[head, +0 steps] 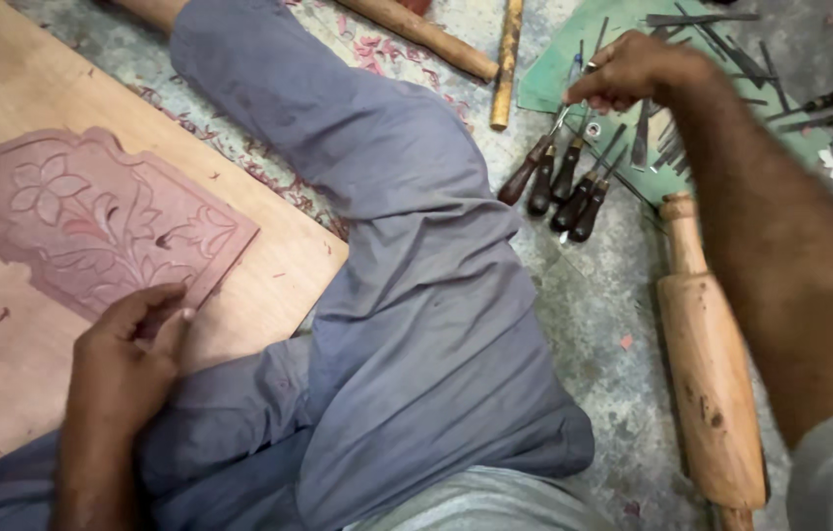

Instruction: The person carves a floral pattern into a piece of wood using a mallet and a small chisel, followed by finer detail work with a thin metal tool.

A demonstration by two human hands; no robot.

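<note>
View from above a person seated on the floor w/ one leg folded, in grey-blue trousers [407,295]. Nearest, bottom left: left hand [126,364] lies flat w/ fingers loosely spread, not gripping, fingertips pressing the lower edge of a reddish carved wood panel [112,221] w/ flower & leaf relief. Panel rests on a pale plywood board [269,265] scattered w/ small shavings. Bottom right: a thick wooden mallet [707,379] lies on the mottled floor, handle pointing away, just beside the right forearm. Further off, centre right: a row of dark-handled carving chisels [564,187] lies side by side, blades reaching onto a green mat [559,74]. Right hand [633,69] is over the mat, fingers pinched on the thin metal shaft of one chisel near its tip. More loose blades & tools lie spread on the mat beyond. Top centre: two long wooden sticks [505,59] on the floor.
</note>
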